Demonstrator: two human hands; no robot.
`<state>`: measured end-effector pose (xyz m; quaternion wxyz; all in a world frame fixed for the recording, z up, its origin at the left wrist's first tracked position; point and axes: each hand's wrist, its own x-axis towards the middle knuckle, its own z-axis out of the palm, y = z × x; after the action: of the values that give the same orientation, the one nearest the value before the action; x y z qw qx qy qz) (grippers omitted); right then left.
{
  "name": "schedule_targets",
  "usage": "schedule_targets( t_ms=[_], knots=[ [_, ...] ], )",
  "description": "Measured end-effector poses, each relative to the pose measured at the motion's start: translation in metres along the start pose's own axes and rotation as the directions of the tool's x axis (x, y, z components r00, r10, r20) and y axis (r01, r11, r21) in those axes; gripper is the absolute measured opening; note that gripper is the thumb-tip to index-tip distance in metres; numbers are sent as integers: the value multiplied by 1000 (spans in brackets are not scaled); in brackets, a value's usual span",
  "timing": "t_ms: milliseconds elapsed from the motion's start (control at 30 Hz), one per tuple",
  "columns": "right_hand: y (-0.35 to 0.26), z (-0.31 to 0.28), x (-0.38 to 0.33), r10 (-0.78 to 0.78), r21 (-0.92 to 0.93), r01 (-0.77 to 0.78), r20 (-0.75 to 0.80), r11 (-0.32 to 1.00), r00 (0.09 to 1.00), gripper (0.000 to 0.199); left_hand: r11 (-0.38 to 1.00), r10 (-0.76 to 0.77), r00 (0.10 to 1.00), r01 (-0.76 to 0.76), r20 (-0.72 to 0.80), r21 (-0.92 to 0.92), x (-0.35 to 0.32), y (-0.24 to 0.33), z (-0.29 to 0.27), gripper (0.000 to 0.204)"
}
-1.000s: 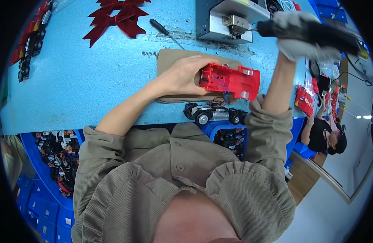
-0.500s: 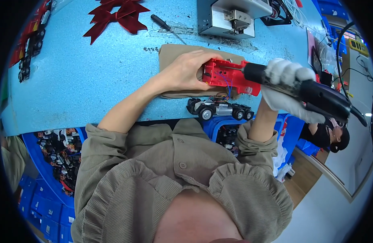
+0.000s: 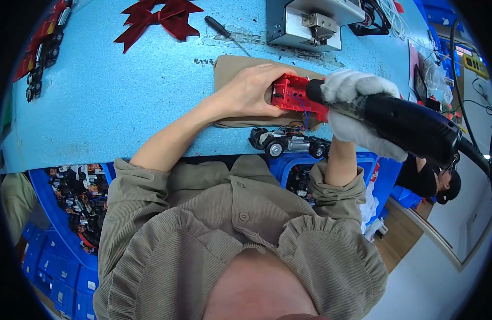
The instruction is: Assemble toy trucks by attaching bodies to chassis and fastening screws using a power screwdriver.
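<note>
My left hand presses down on a red toy car body that lies on a tan pad on the blue table. My right hand, in a white glove, grips a black electric screwdriver whose tip meets the red body's right side. A dark toy car chassis with wheels and loose wires sits at the table's near edge, just below the red body.
A dark red ribbon bow and a hand screwdriver lie farther back. A grey metal machine stands at the back. Blue bins of toy parts sit under the table. Another person is at the right.
My right hand brought the electric screwdriver down from above the machine to the red car body. My left hand kept holding the body on the pad.
</note>
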<state>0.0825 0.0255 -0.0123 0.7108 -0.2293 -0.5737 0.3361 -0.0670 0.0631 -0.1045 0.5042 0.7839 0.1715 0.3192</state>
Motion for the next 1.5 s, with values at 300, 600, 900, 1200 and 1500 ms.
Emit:
schedule_targets(
  t_ms=[300, 600, 900, 1200, 1500],
  knots=[
    [-2, 0, -6, -114, -26, 118, 110, 993, 987, 102, 999, 41, 998, -42, -57, -25, 2, -6, 0, 57],
    [-93, -93, -4, -60, -524, -403, -661, 750, 748, 63, 999, 48, 998, -48, 49, 11, 2, 10, -3, 61],
    [-66, -127, -107, 189, -680, -626, -720, -381, 667, 42, 999, 33, 999, -32, 35, -28, 3, 17, 2, 60],
    [-78, 17, -170, 287, -576, -635, -582, 515, 761, 26, 765, 118, 889, -365, 442, 531, 6, 144, -82, 61],
    [-11, 162, -128, 108, -681, 241, 427, 692, 898, 23, -40, -788, 463, -696, 406, 717, -90, 159, -86, 47]
  ],
)
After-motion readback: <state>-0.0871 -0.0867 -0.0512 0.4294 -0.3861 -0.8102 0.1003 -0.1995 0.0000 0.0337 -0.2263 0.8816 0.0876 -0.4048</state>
